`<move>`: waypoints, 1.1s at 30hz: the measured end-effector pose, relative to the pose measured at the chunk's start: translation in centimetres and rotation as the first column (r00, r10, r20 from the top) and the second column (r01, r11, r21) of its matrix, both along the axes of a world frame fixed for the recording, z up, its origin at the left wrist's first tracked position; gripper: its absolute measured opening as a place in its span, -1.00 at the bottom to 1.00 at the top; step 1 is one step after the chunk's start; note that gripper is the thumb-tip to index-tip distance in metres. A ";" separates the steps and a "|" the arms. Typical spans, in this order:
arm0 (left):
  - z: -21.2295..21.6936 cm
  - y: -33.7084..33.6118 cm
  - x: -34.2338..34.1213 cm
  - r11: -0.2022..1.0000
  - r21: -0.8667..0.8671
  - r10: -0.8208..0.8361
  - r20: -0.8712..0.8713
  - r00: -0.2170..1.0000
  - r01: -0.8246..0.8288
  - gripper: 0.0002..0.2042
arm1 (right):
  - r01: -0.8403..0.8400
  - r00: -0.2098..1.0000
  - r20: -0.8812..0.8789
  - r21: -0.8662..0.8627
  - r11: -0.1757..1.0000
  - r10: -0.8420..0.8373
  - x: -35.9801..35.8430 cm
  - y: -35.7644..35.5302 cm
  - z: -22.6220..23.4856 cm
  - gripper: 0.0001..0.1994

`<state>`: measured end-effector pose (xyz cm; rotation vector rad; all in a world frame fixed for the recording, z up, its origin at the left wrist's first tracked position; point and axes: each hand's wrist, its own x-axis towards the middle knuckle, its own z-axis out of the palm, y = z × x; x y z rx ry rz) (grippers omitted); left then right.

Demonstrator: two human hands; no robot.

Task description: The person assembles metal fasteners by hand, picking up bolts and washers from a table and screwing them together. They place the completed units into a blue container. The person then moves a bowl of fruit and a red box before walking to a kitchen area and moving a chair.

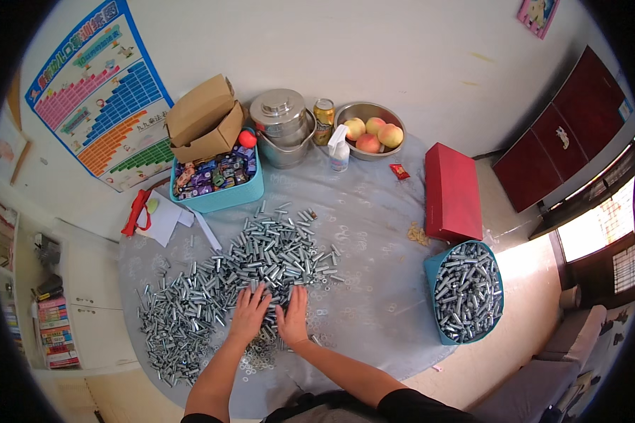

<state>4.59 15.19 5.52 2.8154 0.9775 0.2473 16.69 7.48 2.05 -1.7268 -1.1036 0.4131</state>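
Note:
A wide heap of small silver metal bolts or sleeves (268, 250) is spread over the grey-covered round table (381, 282). My left hand (249, 314) rests at the heap's near edge, its fingers stretched out and touching the pieces. Close beside it, my right hand (293, 323) also lies on the pieces with extended fingers pointing away from me. A few pieces show in the gap between the hands; what is under the fingertips is hidden. Loose flat washers (257, 359) are scattered nearest me and to the right of the heap.
At right, a teal basket (432, 282) holds similar metal pieces, near a red box (453, 190). Along the back stand a teal bin (226, 199) of small packets, cardboard box (208, 120), metal pail (283, 141), can (323, 120), spray bottle (339, 151) and fruit bowl (374, 111).

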 end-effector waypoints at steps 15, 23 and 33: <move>0.3 -1.9 -4.6 0.983 -0.115 0.149 0.065 0.987 -0.141 -0.54 | 0.097 0.939 0.330 -0.001 0.995 -0.091 12.8 3.2 1.5 -0.56; 0.7 -2.4 -4.2 0.959 -0.201 0.231 0.136 0.963 -0.201 -0.46 | 0.145 0.987 0.070 0.024 0.989 -0.146 9.1 7.0 -1.1 -0.64; 0.9 -2.3 -3.9 0.942 -0.190 0.315 0.225 0.922 -0.275 -0.55 | -0.035 0.994 0.107 0.175 0.984 0.017 0.7 9.5 2.4 -0.78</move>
